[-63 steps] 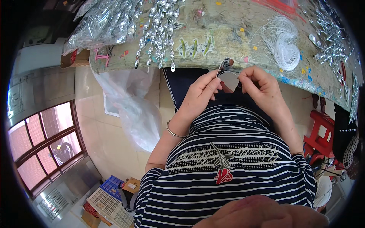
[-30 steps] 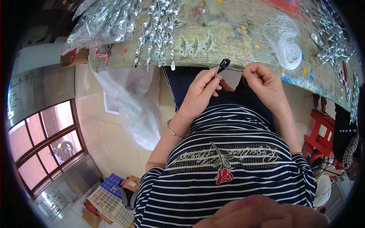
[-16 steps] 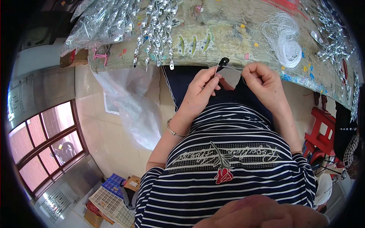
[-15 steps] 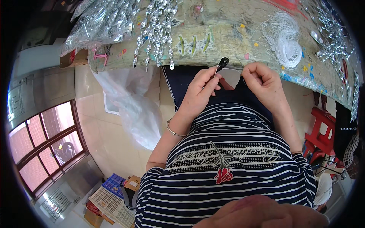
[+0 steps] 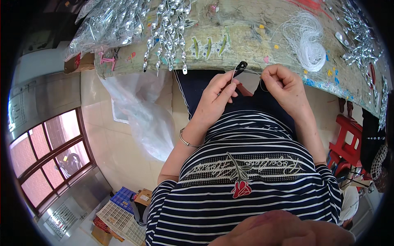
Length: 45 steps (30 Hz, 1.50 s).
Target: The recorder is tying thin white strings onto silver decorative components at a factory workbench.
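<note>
Close to the table's front edge, my left hand [image 5: 217, 94] is closed around a dark, shiny strip [image 5: 241, 66] whose rounded end, with a small hole, sticks up past the fingertips. A thin white string [image 5: 252, 72] runs from beside that end across to my right hand [image 5: 286, 88]. The right fingers are pinched together on the string, and a small loop of it hangs below them. Beyond the right hand lies a loose bundle of white string [image 5: 308, 45]. Twisted silver strips [image 5: 169, 39] with holed ends lie on the table to the left.
The worn table [image 5: 242, 37] carries clear-wrapped silver strips [image 5: 113, 30] at far left and tangled silver pieces [image 5: 359, 41] at far right. A translucent plastic bag [image 5: 143, 119] hangs below its left edge. On the right stands a red plastic stool [image 5: 345, 137].
My right hand has shifted slightly, and the string between the hands shows more plainly, with a loop under the right fingers. My left hand keeps its hold on the dark strip.
</note>
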{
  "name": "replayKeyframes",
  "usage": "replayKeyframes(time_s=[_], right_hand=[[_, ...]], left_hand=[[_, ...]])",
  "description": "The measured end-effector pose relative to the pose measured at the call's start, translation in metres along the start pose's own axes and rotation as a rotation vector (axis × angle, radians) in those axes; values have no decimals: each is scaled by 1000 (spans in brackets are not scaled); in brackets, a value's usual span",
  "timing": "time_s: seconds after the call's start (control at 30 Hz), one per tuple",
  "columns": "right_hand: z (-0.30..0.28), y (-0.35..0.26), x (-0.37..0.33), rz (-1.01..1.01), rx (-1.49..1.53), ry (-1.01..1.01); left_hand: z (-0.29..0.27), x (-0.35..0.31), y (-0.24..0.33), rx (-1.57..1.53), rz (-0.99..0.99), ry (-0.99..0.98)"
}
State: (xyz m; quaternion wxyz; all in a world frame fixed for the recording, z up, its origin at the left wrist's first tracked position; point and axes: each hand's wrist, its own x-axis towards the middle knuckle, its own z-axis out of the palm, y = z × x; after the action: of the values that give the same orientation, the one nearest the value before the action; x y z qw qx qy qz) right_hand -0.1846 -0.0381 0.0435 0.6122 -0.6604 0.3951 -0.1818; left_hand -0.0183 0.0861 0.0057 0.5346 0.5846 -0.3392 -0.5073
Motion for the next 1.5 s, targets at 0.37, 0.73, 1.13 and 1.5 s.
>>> replayKeyframes(time_s=[0.37, 0.73, 1.13, 1.5], right_hand=[[0, 0, 1, -5, -14, 12], [1, -3, 1, -7, -10, 17], [3, -4, 2, -12, 13, -8], [2, 0, 3, -16, -11, -1]], left_hand=[[-1, -1, 1, 3, -2, 7], [-1, -1, 1, 3, -6, 6], [-2, -3, 1, 2, -2, -19], [-4, -2, 1, -5, -2, -4]])
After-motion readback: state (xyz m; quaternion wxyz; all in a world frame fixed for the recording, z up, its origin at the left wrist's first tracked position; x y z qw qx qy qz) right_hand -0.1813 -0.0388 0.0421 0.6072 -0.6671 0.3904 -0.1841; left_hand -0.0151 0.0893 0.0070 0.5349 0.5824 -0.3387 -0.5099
